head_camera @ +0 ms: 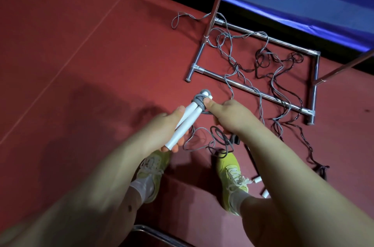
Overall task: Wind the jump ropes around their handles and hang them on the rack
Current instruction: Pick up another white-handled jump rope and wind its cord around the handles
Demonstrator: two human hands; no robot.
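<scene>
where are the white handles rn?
Head view, centre frame: the white handles lie side by side in the left hand, above the yellow shoes, while the right hand pinches the grey rope wound at their far end.

Both forearms (113,165) are bare, with no sleeves showing. The feet wear yellow-green lace-up sneakers (230,173) with white laces. White socks (141,185) rise above them.

You hold smooth, matt white plastic handles (183,123) wound with dull grey rubbery cord (200,101), above a matt red floor (81,44) where the rack (253,90) shines as polished chrome metal, beside a glossy black rope (263,58) and your cloth shoes (230,173).
</scene>
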